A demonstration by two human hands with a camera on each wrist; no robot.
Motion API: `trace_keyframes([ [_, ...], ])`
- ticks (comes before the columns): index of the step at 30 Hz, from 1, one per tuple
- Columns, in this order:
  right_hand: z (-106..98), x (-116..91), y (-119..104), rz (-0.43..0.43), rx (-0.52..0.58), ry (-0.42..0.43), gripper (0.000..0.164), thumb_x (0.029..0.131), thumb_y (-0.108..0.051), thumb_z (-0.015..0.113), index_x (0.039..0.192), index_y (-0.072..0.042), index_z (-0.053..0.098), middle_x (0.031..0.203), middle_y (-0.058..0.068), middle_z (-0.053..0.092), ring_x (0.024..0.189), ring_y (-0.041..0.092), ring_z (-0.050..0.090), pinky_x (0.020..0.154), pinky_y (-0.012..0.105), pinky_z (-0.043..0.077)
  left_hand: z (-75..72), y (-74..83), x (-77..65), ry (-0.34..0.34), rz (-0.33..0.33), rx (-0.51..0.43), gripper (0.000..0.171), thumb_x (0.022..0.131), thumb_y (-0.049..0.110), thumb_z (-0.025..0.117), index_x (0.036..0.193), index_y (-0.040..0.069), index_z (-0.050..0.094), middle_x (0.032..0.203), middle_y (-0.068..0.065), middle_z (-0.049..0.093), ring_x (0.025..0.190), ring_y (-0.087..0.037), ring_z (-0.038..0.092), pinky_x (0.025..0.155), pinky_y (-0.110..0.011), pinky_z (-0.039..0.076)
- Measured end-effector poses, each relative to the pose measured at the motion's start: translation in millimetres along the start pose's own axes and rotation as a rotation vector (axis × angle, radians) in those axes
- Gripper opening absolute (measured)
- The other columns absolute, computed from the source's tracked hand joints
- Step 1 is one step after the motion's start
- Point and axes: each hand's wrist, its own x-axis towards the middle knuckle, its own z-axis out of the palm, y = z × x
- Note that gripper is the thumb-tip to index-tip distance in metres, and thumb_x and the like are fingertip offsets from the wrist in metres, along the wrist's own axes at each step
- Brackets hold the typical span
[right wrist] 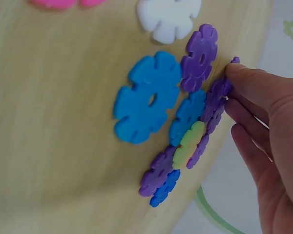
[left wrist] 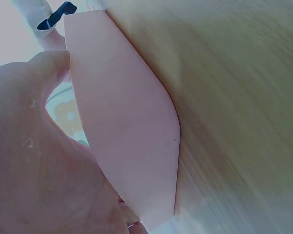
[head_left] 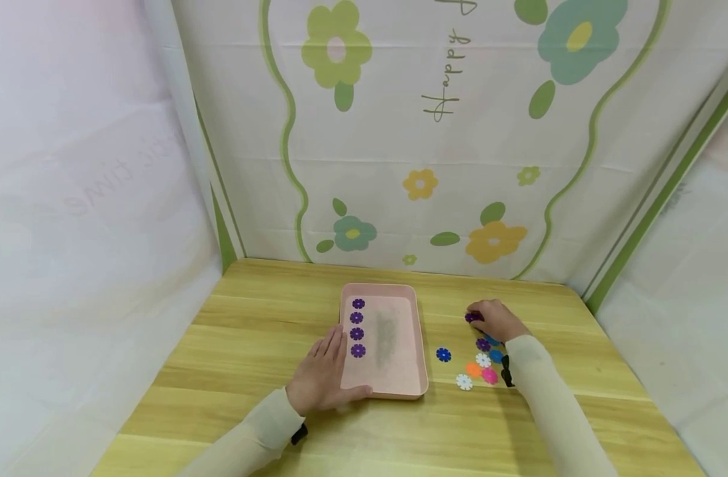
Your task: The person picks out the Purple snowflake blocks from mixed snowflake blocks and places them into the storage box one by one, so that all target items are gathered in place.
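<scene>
My left hand lies against the near left corner of a pink tray, its fingers straight along the side and the thumb along the front rim. In the left wrist view, the thumb touches the edge of the tray's outer wall. Inside the tray, several purple notched discs, one of them a purple snowflake disc, form a column along the left side. My right hand pinches another purple snowflake disc between thumb and fingertips, at the far end of a loose group of discs.
Right of the tray lie a dark blue disc, a white disc, an orange disc and a pink disc. The right wrist view also shows a light blue disc and a yellow-green disc. Flower-printed cloth hangs behind the table.
</scene>
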Motion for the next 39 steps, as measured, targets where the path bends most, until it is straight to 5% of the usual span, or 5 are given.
trace_keyframes([
  [5, -3.2, 0.5, -1.1, 0.035, 0.085, -0.030, 0.030, 0.097, -0.008, 0.076, 0.124, 0.004, 0.072, 0.113, 0.020, 0.076, 0.101, 0.031, 0.073, 0.091, 0.051, 0.063, -0.8, 0.6, -0.4, -0.007, 0.002, 0.012, 0.120, 0.090, 0.082, 0.056, 0.163, -0.009, 0.027, 0.172, -0.030, 0.025, 0.159, -0.043, 0.031, 0.127, -0.055, 0.036],
  [12, -12.4, -1.8, -5.2, 0.054, 0.210, -0.041, 0.004, 0.098, -0.011, 0.076, 0.097, -0.007, 0.077, 0.090, 0.004, 0.075, 0.078, 0.014, 0.065, 0.075, 0.035, 0.061, 0.0, 0.7, 0.5, 0.002, 0.004, 0.025, 0.120, 0.090, 0.082, 0.056, 0.162, -0.009, 0.028, 0.171, -0.030, 0.025, 0.159, -0.043, 0.031, 0.127, -0.055, 0.037],
  [21, -21.7, -13.1, -19.7, 0.029, 0.270, -0.024, 0.011, 0.102, -0.012, 0.070, 0.096, -0.007, 0.079, 0.088, 0.004, 0.075, 0.074, 0.011, 0.061, 0.067, 0.026, 0.054, 1.3, -0.5, 2.0, 0.004, 0.009, 0.073, 0.120, 0.090, 0.085, 0.053, 0.161, -0.009, 0.031, 0.171, -0.030, 0.026, 0.159, -0.043, 0.031, 0.128, -0.052, 0.036],
  [39, -42.0, -34.7, -103.8, 0.061, 0.453, -0.158, 0.017, 0.103, -0.017, 0.069, 0.093, -0.008, 0.078, 0.087, 0.012, 0.076, 0.070, 0.014, 0.060, 0.062, 0.025, 0.051, 1.3, 0.8, 1.3, -0.008, 0.007, 0.074, 0.119, 0.090, 0.084, 0.052, 0.161, -0.009, 0.031, 0.171, -0.029, 0.026, 0.160, -0.043, 0.030, 0.129, -0.052, 0.035],
])
